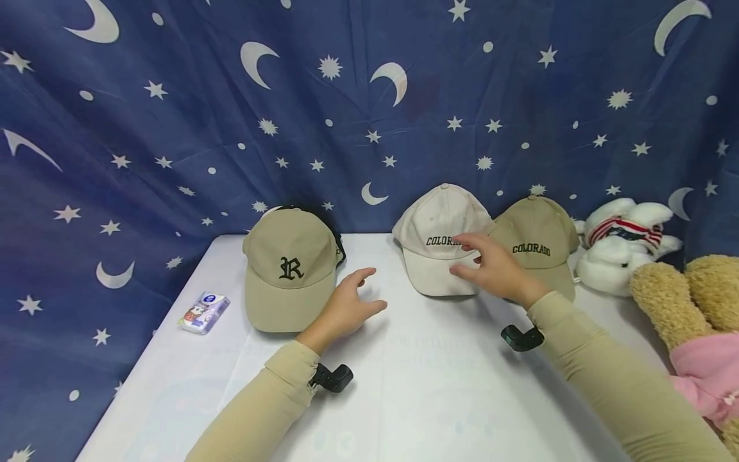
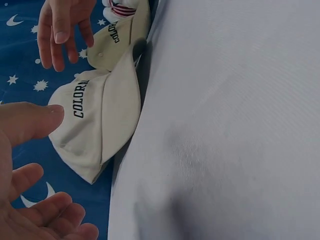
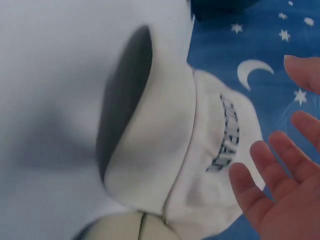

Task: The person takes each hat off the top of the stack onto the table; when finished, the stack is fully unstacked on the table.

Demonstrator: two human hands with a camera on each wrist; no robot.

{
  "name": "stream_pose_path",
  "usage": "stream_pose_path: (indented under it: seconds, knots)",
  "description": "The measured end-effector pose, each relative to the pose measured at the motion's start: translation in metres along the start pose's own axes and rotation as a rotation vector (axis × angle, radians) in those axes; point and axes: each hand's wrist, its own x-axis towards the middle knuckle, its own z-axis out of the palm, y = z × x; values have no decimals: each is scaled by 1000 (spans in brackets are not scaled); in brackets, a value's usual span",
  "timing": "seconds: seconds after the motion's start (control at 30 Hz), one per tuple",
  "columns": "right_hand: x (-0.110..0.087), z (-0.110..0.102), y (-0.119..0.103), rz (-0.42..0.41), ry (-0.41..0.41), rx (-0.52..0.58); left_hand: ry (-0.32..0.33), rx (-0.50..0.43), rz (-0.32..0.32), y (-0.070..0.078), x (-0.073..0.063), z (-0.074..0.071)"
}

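Observation:
An off-white cap (image 1: 434, 273) lettered COLORADO stands at the back of the table, and my right hand (image 1: 501, 268) hovers in front of its right side. In the right wrist view, its spread fingers (image 3: 282, 175) overlap the crown and hold nothing. My left hand (image 1: 346, 309) is over the table beside the brim of a khaki cap (image 1: 291, 250) with a black R, its thumb and fingers apart and grasping nothing. Right of the off-white cap sits a second khaki cap (image 1: 532, 224) marked COLORADO, partly behind my right hand.
A dark cap (image 1: 339, 247) shows behind the R cap. On the left lies a small purple-and-white packet (image 1: 204, 312). At the right are a white plush toy (image 1: 612, 263) and a brown plush in pink (image 1: 707, 366). A blue star-and-moon curtain (image 1: 323, 96) hangs behind the table.

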Motion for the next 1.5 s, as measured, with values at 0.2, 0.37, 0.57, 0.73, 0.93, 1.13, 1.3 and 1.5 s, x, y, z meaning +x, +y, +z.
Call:
stream_pose_path:
  seconds: [0.2,0.37,0.57,0.73,0.93,1.13,1.3,1.5]
  knots:
    - [1,15,-13,-43,-24,66,16,-19,8,-4,-19,-16]
    - [4,28,-21,-31,-44,99,22,-33,-20,-10,-32,-31]
    - [13,46,-29,-43,-68,122,48,-51,-52,-21,-45,-50]
    - [24,62,-38,-46,-92,134,81,-78,-81,-32,-55,-65]
    - [37,78,-50,-55,-107,174,113,-100,-104,-46,-65,-82]
    - [50,95,-57,-37,-128,181,135,-82,-138,-52,-76,-100]
    - [62,108,-64,-61,-151,177,162,-60,-173,-61,-81,-113]
    - [75,118,-76,-43,-154,153,195,-41,-199,-75,-85,-122]
